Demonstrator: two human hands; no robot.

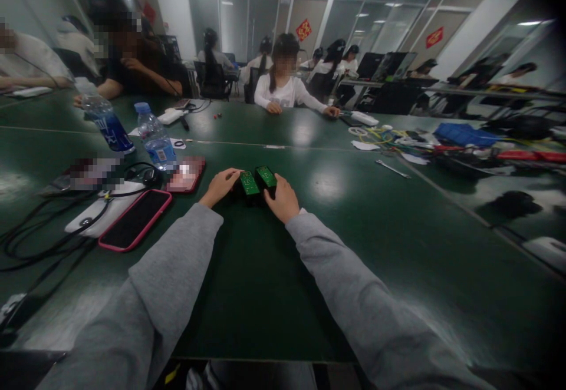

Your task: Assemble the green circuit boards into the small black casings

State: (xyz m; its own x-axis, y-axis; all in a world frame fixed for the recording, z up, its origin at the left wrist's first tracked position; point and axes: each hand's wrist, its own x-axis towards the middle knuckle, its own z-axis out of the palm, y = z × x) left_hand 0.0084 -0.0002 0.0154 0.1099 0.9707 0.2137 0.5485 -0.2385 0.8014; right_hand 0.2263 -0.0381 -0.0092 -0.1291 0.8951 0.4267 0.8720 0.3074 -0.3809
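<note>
Two small black blocks topped with green circuit boards stand side by side on the green table [252, 296], a narrow gap between them. My left hand [221, 186] grips the left circuit-board block [249, 184] from its outer side, fingers curled along its edge. Around the right circuit-board block [266, 179], my right hand [282, 199] is closed, with the thumb at the near side and the fingers behind. Both blocks sit roughly level, boards facing up. The undersides of the blocks and some of my fingertips are hidden.
Left of my hands lie a pink-cased phone [136, 220], a red-edged phone [186, 175], a white power bank [104, 207] with black cables, and two water bottles [155, 139]. A wrench [392, 169] and tangled cables [389, 136] lie right. People sit across the table.
</note>
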